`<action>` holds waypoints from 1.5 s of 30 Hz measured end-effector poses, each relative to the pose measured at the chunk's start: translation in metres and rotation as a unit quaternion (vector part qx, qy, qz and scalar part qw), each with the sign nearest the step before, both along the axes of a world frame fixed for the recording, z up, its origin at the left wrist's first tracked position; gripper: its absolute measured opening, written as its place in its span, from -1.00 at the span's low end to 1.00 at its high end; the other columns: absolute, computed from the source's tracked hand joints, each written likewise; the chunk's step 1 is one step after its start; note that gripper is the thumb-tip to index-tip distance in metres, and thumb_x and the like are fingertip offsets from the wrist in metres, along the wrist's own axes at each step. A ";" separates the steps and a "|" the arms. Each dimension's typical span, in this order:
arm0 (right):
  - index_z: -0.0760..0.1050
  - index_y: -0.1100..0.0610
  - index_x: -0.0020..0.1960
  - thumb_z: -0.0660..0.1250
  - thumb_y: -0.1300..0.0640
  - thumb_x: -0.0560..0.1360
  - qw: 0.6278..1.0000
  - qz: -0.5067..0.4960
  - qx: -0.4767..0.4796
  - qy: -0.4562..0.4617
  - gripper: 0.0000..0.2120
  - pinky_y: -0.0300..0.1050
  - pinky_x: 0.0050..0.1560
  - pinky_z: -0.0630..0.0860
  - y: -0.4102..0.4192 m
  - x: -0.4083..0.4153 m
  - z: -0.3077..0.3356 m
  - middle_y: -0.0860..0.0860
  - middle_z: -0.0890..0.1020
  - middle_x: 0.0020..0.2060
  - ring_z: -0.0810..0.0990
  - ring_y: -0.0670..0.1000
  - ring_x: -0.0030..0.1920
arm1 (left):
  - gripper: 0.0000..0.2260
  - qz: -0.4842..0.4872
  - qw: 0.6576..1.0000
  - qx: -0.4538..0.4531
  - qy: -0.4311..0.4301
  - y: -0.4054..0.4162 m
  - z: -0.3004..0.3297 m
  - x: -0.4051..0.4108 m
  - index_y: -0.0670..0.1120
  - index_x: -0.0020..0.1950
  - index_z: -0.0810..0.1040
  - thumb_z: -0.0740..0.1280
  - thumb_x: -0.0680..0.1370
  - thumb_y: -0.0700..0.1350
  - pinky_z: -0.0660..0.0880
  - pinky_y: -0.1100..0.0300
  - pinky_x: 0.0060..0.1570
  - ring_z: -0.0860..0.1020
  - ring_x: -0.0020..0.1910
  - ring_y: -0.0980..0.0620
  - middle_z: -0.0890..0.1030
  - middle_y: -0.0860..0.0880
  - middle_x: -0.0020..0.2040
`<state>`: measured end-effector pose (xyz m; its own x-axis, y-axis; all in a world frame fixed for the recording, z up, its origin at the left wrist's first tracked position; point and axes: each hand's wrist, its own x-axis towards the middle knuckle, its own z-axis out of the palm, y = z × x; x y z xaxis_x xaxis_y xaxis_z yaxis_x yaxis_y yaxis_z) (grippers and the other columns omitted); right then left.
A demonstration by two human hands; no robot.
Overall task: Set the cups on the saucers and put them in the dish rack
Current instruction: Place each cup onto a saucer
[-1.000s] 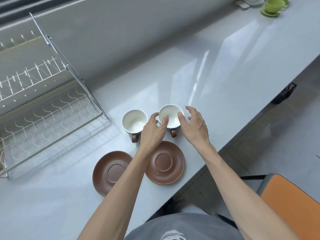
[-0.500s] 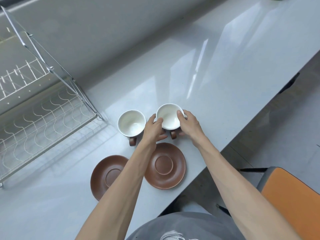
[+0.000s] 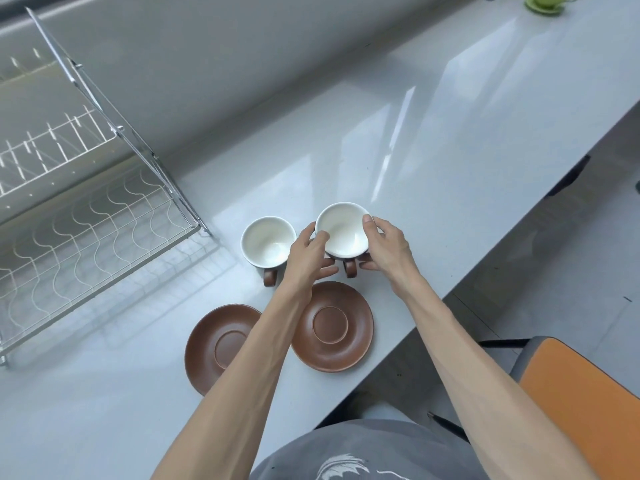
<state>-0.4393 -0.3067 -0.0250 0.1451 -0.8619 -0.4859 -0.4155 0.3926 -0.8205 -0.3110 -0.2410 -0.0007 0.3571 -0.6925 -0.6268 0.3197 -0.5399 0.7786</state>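
The left forearm [image 3: 249, 358] covers the right edge of the left saucer [image 3: 221, 344] and the left edge of the right saucer [image 3: 332, 327], so whether the two rims touch cannot be told. The left hand [image 3: 306, 259] and right hand [image 3: 388, 251] hide both sides of the right cup [image 3: 343, 228]; whether its base rests on the desk [image 3: 433, 161] cannot be told. The left cup [image 3: 265, 240] shows little of its brown outside. The dish rack [image 3: 79, 216] is cut off at the left edge. A green cup on a saucer [image 3: 543, 1] is clipped by the top edge. The orange seat [image 3: 588, 403] runs off the right edge.
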 end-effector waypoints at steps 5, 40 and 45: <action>0.46 0.03 0.38 0.16 -0.19 0.60 1.000 0.006 -0.012 -0.012 -0.54 0.00 -0.09 0.70 0.028 -0.006 0.007 0.06 0.61 0.08 0.69 0.06 -0.05 | -0.64 -0.001 1.000 -0.012 -0.001 0.027 0.005 -0.001 0.05 0.42 0.44 0.21 0.61 -0.08 0.63 -0.01 0.10 0.67 0.06 -0.19 0.50 0.19 0.08; 0.38 0.01 0.42 0.20 -0.20 0.59 0.999 0.033 0.016 0.024 -0.52 0.08 0.00 0.68 0.145 -0.031 -0.021 0.02 0.56 0.18 0.63 0.06 0.07 | -0.62 -0.019 0.999 0.035 0.004 0.141 -0.015 -0.016 0.09 0.44 0.40 0.21 0.61 0.02 0.61 -0.03 0.14 0.68 0.05 -0.14 0.52 0.20 0.08; 0.39 0.02 0.41 0.13 -0.22 0.59 0.992 0.090 -0.017 0.091 -0.51 0.12 0.24 0.53 0.133 -0.032 -0.017 -0.02 0.56 0.20 0.55 0.08 0.20 | -0.65 -0.069 0.995 0.052 -0.057 0.138 -0.017 -0.004 0.06 0.38 0.45 0.23 0.61 0.07 0.60 -0.01 0.14 0.64 0.10 -0.07 0.55 0.10 0.10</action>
<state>-0.4711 -0.1734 -0.0421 0.2107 -0.8461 -0.4896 -0.6181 0.2727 -0.7373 -0.3150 -0.1025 -0.0179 0.3361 -0.6734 -0.6585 0.1502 -0.6519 0.7433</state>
